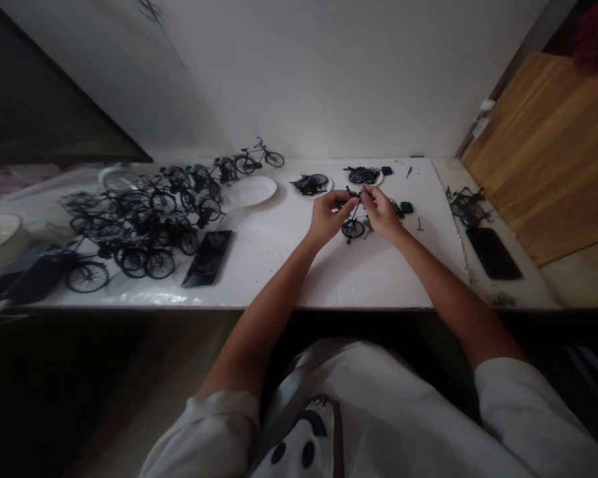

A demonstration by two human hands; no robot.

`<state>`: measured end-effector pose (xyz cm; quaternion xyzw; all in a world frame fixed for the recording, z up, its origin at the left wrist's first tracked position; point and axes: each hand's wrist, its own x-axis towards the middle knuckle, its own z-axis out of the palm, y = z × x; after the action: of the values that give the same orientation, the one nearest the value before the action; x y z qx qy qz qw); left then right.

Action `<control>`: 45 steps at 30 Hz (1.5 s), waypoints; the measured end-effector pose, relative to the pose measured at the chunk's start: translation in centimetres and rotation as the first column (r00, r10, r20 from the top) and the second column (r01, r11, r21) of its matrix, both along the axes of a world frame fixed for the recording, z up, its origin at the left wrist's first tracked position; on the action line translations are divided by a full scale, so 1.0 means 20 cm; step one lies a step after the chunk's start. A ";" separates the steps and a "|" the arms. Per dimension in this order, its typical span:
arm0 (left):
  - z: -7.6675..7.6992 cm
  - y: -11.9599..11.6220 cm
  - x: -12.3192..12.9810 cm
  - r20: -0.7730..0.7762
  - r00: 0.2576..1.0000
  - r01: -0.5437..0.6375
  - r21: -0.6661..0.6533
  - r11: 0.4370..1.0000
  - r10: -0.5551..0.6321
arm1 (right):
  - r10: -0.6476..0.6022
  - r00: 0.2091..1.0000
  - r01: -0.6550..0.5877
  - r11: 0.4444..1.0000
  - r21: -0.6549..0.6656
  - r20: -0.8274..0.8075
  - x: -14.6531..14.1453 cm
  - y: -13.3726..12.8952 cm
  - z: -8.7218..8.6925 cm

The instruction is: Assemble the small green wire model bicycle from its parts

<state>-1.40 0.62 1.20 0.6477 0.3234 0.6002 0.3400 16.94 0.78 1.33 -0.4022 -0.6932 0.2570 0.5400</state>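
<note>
Between my two hands is a small black model bicycle (353, 228), partly put together, with a spoked wheel hanging low toward me. My left hand (331, 214) pinches its dark frame from the left side. From the right, the fingertips of my right hand (379, 211) close on the upper part of the same bicycle, nearly touching the left fingertips. The fingers hide much of the frame. Just beyond the hands lie a plate of black bicycle parts (311, 184) and a second plate of parts (363, 175).
Many finished model bicycles (144, 219) crowd the left side. A white plate (253, 191) and a phone (208, 259) lie beside them. Right of my hands are a dark green block (406, 208) and a small T-shaped tool (420, 224). A second phone (493, 253) rests at far right.
</note>
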 end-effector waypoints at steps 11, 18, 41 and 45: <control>0.00 0.00 0.00 0.045 0.998 0.045 -0.028 0.999 -0.044 | 0.006 0.998 -0.010 0.998 0.055 0.070 0.00 -0.03 0.03; 0.00 0.00 0.00 0.050 0.998 0.046 -0.017 0.999 -0.045 | -0.007 0.998 0.003 0.999 0.045 0.070 -0.01 -0.05 0.03; 0.02 -0.01 -0.01 0.008 0.999 0.045 -0.015 0.999 -0.045 | -0.058 0.997 0.053 0.991 0.126 0.041 -0.02 -0.05 0.03; 0.02 -0.01 -0.01 -0.002 0.999 0.036 -0.008 0.999 -0.036 | -0.095 0.993 0.084 0.985 0.151 0.065 -0.01 -0.07 0.05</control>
<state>-1.58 0.43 1.51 0.6528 0.3145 0.5919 0.3529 16.69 -0.54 2.36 -0.4011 -0.7106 0.1658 0.5539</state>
